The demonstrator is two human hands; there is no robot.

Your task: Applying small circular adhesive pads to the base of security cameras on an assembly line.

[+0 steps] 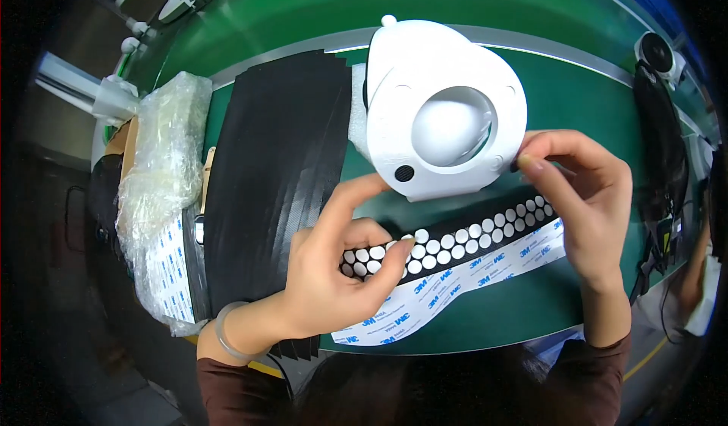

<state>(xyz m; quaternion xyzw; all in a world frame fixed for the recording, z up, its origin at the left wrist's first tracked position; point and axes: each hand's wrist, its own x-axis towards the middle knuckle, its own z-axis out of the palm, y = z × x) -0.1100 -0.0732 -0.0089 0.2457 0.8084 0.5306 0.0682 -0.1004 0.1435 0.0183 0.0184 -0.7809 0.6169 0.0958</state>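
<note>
A white plastic housing (447, 54) with a large round opening lies in the middle of the green table. One round black pad (404, 173) sits on its lower left part. Below the housing stretches a black strip (485, 235) dotted with rows of round white-backed pads. My left hand (334, 255) has its thumb and a bent finger closed on the strip's left part, while its index finger reaches to the housing's lower edge. At the housing's lower right, my right hand (584, 206) pinches a small dark pad between thumb and index finger.
White backing paper with blue print (432, 297) lies under the strip. A stack of black sheets (273, 160) is to the left, beside a bubble-wrapped bundle (171, 138). Foam (357, 115) shows behind the housing. A round black-and-white device (657, 52) stands far right.
</note>
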